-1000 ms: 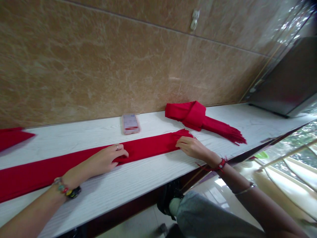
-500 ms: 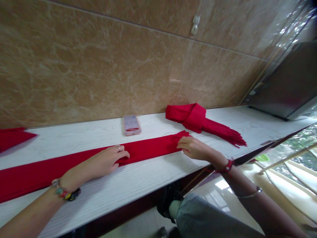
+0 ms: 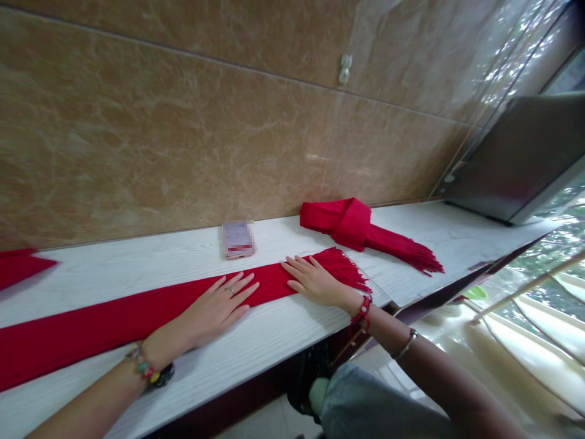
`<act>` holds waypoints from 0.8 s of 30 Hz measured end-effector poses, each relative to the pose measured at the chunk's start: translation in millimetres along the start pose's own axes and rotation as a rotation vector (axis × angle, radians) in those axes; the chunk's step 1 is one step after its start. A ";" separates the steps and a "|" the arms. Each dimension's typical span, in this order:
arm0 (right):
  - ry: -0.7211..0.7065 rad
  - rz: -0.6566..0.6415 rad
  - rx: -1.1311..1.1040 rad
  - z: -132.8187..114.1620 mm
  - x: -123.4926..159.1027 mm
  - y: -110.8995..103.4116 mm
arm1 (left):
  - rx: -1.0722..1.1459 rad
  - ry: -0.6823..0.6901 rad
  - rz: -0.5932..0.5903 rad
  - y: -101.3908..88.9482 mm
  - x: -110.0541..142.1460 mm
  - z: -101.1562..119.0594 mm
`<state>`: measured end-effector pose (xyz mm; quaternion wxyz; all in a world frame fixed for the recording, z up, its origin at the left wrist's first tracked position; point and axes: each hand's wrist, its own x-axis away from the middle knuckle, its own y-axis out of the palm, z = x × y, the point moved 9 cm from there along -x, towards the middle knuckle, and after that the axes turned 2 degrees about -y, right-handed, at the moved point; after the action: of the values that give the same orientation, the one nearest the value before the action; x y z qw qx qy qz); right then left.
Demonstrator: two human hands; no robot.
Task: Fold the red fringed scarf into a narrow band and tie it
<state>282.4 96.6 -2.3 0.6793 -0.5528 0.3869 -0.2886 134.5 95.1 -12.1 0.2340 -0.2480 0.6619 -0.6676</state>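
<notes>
A long red scarf (image 3: 137,311) lies flat along the white table, and its left end runs out of view. Its fringed end spreads out just beyond my right hand. My left hand (image 3: 219,308) rests on the scarf's middle stretch with fingers extended and a ring on one of them. Near the fringe, my right hand (image 3: 315,280) lies flat on the cloth with its fingers spread. Neither hand grips anything. Behind the fringe, a second red scarf (image 3: 338,221) is folded into a knot-like shape, its own fringe pointing right.
A phone (image 3: 238,240) lies by the wall, behind the scarf. More red cloth (image 3: 22,268) shows at the far left. A dark grey appliance (image 3: 534,158) stands at the table's right end. The tabletop (image 3: 269,323) has its front edge close to my legs.
My right hand has moved left off the end, and the fringe now lies fanned out. The fingers of both hands have gone from curled to stretched flat on the scarf.
</notes>
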 end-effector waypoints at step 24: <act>0.157 -0.280 -0.202 93.0 30.3 1.9 | 0.027 -0.130 -0.120 2.5 12.3 -14.0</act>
<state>377.1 121.2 -2.1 0.5413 -0.6424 0.3849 -0.3823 116.1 97.9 -14.3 0.2396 -0.3268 0.6203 -0.6716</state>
